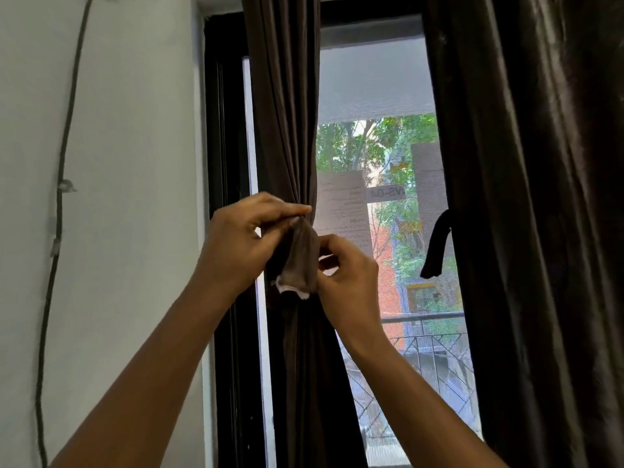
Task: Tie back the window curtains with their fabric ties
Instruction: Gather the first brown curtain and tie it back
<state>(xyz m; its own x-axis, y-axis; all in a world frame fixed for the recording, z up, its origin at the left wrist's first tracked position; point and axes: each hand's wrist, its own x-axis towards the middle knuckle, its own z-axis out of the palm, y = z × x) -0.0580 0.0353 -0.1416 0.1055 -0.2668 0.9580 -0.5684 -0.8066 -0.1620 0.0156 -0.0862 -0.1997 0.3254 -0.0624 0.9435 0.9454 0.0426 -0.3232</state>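
Here the left curtain [297, 157] is held bunched beside the window frame [223, 130] so its tie [300, 261] can be fastened; the tie's top is pinched by the left hand [243, 241], its flap by the right hand [347, 282].

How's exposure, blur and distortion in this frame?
Head view: backlit by the window, so the curtains go near-black; left hand and right hand, pinching the tie, look slightly soft; cable bows, possibly wide-angle distortion.

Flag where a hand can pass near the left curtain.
Free: upper screen span between left curtain and right curtain. Narrow: glass strip between frame and left curtain. Crowded: the fabric tie, pinched by left hand and right hand.
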